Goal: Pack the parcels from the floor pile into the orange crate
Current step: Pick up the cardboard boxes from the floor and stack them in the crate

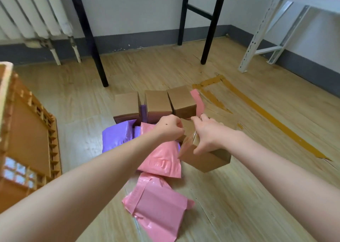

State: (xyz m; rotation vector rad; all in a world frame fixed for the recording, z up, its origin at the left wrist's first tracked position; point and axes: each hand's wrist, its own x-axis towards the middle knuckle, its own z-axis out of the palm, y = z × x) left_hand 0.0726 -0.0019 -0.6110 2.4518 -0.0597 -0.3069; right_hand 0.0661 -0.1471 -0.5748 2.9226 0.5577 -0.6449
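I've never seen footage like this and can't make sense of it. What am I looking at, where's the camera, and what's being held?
No machine here: a person works with bare hands, and the single picture comes from a camera worn on their head, looking forward and down. Parcels lie piled on the wooden floor: three brown boxes in a row at the back, a purple mailer bag and pink mailer bags nearer. The right hand grips a tilted cardboard box at the pile's right side; the left hand, fingers curled, seems to hold that box's upper edge. The orange crate stands at the view's left edge.
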